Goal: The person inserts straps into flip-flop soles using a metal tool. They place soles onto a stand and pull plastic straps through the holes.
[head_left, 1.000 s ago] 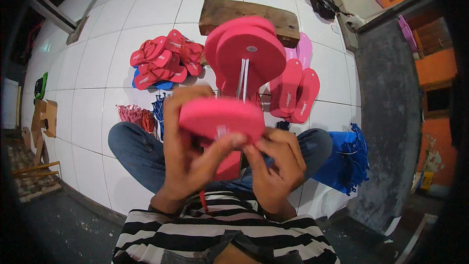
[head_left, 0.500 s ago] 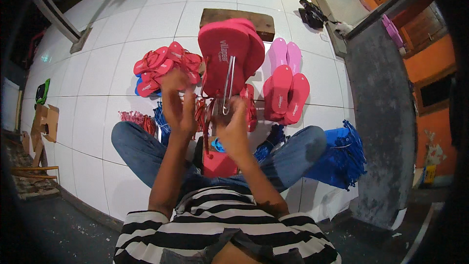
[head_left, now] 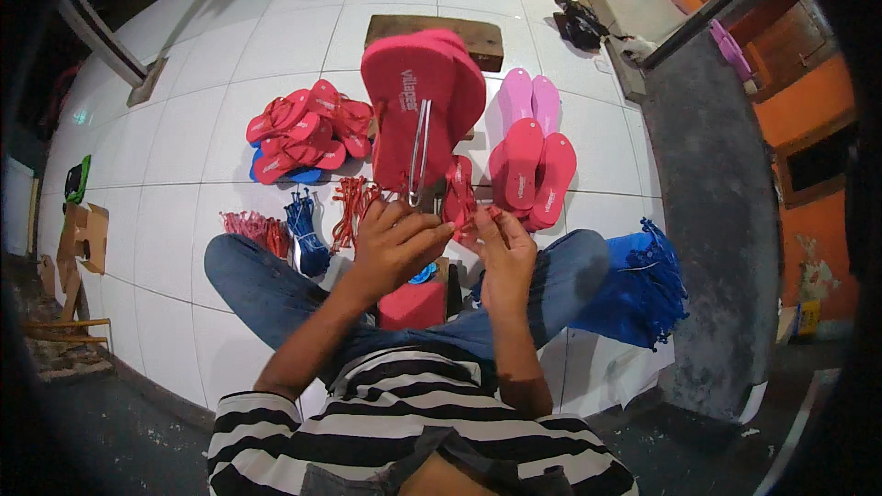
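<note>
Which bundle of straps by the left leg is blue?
The strap bundle between two red bundles; only it is blue, while the others there are red or pink.

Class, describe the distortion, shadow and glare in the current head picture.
Head view: the fisheye bends the seams of the white tiles and leaves black corners; head view: soft shadows darken the tiles near the top; head view: a small greenish glint marks them at far left.
</note>
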Motion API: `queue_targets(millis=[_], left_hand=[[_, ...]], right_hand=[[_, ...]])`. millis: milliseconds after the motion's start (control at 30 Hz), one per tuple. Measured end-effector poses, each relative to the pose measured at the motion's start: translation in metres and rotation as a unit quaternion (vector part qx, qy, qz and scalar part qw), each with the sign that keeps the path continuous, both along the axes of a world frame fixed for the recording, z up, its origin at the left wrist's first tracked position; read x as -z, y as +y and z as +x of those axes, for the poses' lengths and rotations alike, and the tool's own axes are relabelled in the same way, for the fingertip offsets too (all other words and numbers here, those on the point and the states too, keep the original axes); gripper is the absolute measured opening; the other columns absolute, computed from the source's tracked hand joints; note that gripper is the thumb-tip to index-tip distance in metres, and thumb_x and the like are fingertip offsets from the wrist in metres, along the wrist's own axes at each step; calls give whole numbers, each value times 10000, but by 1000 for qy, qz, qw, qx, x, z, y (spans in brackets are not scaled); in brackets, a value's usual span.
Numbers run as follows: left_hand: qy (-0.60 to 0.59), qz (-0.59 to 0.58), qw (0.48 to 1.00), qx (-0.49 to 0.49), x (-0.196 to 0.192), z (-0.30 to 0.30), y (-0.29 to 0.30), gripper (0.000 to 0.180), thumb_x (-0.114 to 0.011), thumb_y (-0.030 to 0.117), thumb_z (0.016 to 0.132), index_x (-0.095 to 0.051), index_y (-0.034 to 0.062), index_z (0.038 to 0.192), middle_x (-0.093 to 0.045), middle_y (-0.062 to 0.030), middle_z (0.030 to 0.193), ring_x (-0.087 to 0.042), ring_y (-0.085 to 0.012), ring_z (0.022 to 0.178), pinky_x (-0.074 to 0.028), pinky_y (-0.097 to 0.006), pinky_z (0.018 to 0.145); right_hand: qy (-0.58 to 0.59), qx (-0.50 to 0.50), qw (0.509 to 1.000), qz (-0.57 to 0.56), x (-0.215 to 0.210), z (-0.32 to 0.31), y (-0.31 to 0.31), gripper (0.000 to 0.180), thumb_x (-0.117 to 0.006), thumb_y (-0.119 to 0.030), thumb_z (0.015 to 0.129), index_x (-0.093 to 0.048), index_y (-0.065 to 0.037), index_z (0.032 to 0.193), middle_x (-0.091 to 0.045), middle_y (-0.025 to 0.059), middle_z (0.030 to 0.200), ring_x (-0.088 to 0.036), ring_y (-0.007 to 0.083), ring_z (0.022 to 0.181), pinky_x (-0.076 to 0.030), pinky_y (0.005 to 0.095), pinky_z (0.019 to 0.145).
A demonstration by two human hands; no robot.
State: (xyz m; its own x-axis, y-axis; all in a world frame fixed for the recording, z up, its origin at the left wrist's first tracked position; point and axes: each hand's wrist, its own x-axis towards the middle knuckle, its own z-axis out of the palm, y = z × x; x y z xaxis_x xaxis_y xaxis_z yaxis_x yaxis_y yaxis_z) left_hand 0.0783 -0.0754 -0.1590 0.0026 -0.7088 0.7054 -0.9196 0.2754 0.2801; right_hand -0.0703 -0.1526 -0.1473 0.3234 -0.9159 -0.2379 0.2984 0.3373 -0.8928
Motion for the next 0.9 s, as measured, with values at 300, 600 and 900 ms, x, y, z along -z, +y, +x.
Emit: queue_targets(millis=[300,600,900], left_hand=[[275,-76,953,-99,10,-34,-17,288,-755,42,627,-640,27,891,-611,-102,868,-573,-275,769,-436,-376,633],[359,-181,913,-67,-7,10,-6,192,-610,88,848,-602,2,1020,-585,-108,945,-556,-200,800,-438,-296,696],[229,-84,968,-54,-103,70,-56,334,-724,125,798,-583,9,1077,-599,-116,1050,-561,-216,869,-461,-302,754]], right_hand=[[9,-6,980,-201,-24,64,16,248,-501,-145,996,-625,48,1092,-674,108,962,-601,113,890,-474,248,772],[-141,-225,932,-247,-40,46,-10,490,-422,-390,1017,-482,-22,698,-424,7,669,-386,115,663,-324,276,637],[-154,-407,868,-241,-29,51,-29,497,-475,-439,983,-519,-20,719,-456,-1,672,-450,98,683,-369,266,615]])
